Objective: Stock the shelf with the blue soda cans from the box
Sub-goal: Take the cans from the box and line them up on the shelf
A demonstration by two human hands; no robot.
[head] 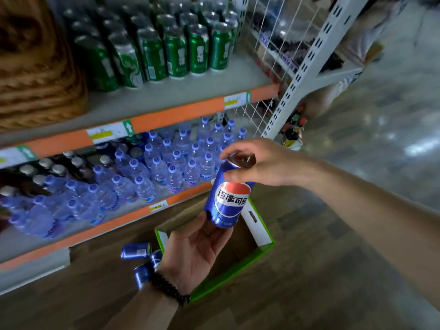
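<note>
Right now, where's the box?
Head view, lower centre: the box sits on the floor below the water-bottle shelf, behind the left hand, loose cans at its left.

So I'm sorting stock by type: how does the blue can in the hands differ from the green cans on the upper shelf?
The blue can is held tilted between both hands; the green cans stand upright in rows on the upper shelf. It is blue with a red, white and blue logo; they are green with pale print. Both have silver tops.
</note>
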